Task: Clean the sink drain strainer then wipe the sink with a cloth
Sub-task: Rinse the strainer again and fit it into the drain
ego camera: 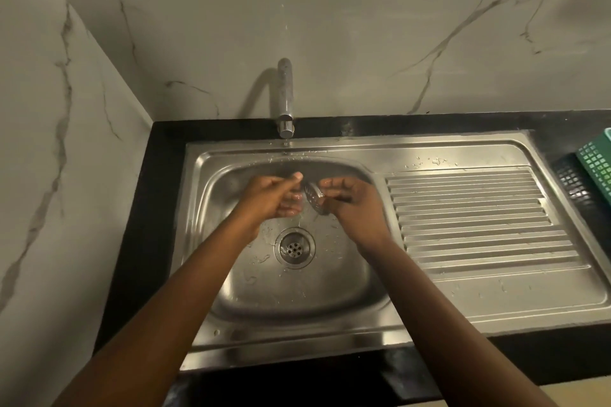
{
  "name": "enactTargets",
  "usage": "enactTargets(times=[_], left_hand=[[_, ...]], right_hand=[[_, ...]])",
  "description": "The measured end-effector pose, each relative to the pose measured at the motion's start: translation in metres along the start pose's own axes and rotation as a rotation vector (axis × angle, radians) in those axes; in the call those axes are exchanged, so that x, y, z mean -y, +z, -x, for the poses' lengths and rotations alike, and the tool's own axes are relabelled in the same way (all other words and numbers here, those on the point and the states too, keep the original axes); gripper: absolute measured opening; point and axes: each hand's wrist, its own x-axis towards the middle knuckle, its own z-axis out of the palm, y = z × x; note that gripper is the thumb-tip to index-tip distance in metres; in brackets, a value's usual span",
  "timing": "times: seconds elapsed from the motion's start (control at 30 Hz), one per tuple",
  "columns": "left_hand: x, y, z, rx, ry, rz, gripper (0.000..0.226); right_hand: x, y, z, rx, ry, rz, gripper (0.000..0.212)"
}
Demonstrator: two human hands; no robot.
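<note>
Both hands were raised over the basin of the stainless steel sink (231,291), below the tap (286,99). The right hand (350,205) was curled around the drain strainer (315,197), a small perforated metal cup, pinching it by the rim with fingers and thumb so that its mesh side tilted toward the other hand. The left hand (274,196) was loosely closed with the thumb extended; its fingers lay against the strainer, seemingly rubbing it, and held nothing that could be made out. The open drain (294,247) sat bare beneath them, the strainer well clear of it.

The strainer looked light and stiff, and probably slick, since water beaded the basin and the drainboard (479,221). Holding it by the firm rim seemed safest; the mesh could trap grime and might dent under hard squeezing. A green basket (596,165) stood on the black counter (158,208) at far right. No cloth was visible.
</note>
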Motion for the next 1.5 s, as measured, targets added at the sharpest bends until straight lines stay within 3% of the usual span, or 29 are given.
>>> enactTargets(times=[0.1, 0.23, 0.33, 0.4, 0.5, 0.63, 0.8, 1.03, 1.13, 1.27, 1.5], left_hand=[[0.013, 0.000, 0.009, 0.033, -0.039, 0.021, 0.048], [0.027, -0.009, 0.012, 0.006, -0.040, 0.018, 0.031], [0.040, -0.016, 0.011, -0.038, -0.031, -0.021, 0.015], [0.048, -0.021, 0.011, -0.068, -0.017, -0.046, 0.010], [0.062, -0.025, 0.010, -0.090, -0.005, -0.058, 0.010], [0.079, -0.026, 0.010, -0.113, -0.019, -0.043, 0.010], [0.105, -0.019, 0.004, -0.150, -0.077, -0.038, 0.012], [0.142, -0.007, -0.021, -0.189, -0.154, -0.034, 0.014], [0.158, -0.005, -0.036, -0.246, -0.192, -0.064, 0.010], [0.176, -0.007, -0.054, -0.334, -0.226, -0.188, 0.024], [0.196, -0.005, -0.080, -0.332, -0.236, -0.337, 0.016]], right_hand=[[-0.003, 0.013, 0.013, 0.021, -0.164, 0.344, 0.024], [-0.010, 0.026, 0.031, 0.129, -0.312, 0.619, 0.026], [-0.016, 0.027, 0.035, 0.179, -0.326, 0.682, 0.024], [-0.022, 0.025, 0.036, 0.115, -0.325, 0.652, 0.024], [-0.030, 0.022, 0.035, 0.007, -0.195, 0.534, 0.027], [-0.046, 0.021, 0.028, 0.049, -0.009, 0.450, 0.024], [-0.069, 0.022, 0.022, 0.072, 0.061, 0.434, 0.013], [-0.112, 0.027, 0.001, 0.045, 0.262, 0.325, 0.017], [-0.132, 0.033, -0.010, 0.056, 0.364, 0.328, 0.017], [-0.156, 0.036, -0.023, 0.054, 0.458, 0.340, 0.013], [-0.191, 0.045, -0.037, 0.056, 0.510, 0.454, 0.017]])
